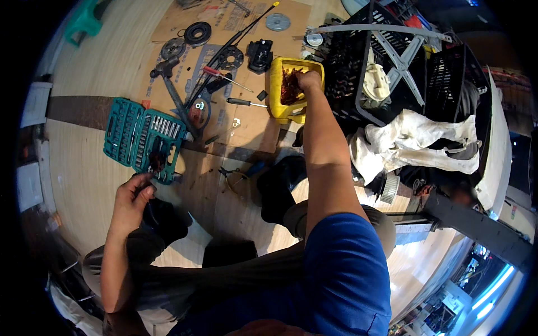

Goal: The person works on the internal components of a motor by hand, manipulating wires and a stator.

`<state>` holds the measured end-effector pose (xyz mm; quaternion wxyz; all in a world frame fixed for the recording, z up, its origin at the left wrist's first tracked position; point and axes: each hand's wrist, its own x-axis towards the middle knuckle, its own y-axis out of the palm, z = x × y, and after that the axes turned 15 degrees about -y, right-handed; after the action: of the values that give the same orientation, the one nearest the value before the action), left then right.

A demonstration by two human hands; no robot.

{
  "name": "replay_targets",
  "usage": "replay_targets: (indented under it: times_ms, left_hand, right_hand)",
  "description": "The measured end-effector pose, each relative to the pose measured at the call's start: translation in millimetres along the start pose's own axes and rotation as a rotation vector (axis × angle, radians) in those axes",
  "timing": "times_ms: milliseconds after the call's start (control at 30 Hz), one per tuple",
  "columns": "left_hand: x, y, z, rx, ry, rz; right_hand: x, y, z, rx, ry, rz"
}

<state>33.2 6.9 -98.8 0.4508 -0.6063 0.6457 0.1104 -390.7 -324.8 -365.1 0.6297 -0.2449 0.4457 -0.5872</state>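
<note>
My right arm stretches forward, and my right hand (309, 82) is inside a yellow cut-open container (274, 84). Its fingers look curled at the edge of a reddish-brown tangled mass (290, 89); what they grip is hidden. My left hand (133, 197) is held low on the left with its fingers pinched together. Just beyond its fingertips is a small dark brown part (157, 162), over the corner of an open green socket set case (126, 134). Whether the fingers hold that part is unclear.
On the cardboard (246, 120) lie a hammer (174, 92), a red-handled screwdriver (216, 73), a black-handled screwdriver (241, 102) and a black ring-shaped part (198, 33). Pliers (232, 175) lie near my feet. Black crates (344, 73) and white cloth (414, 143) stand at right.
</note>
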Motion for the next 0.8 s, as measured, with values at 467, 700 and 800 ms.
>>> replay_targets:
  times_ms: [467,700,800]
  left_hand:
    - [-35.7,-40.8,-21.4,-0.123,0.086,-0.227]
    - [-86.0,-134.0,-24.7,-0.553,0.63,-0.354]
    - [-137.3,-135.3,-37.9,-0.731,0.577,-0.516]
  right_hand:
    - [-45.1,-5.9,51.9,0.104,0.0,-0.286]
    - [-128.4,44.7,131.0,0.045,-0.693,-0.361]
    - [-204.4,112.1,159.2,0.07,-0.823,-0.019]
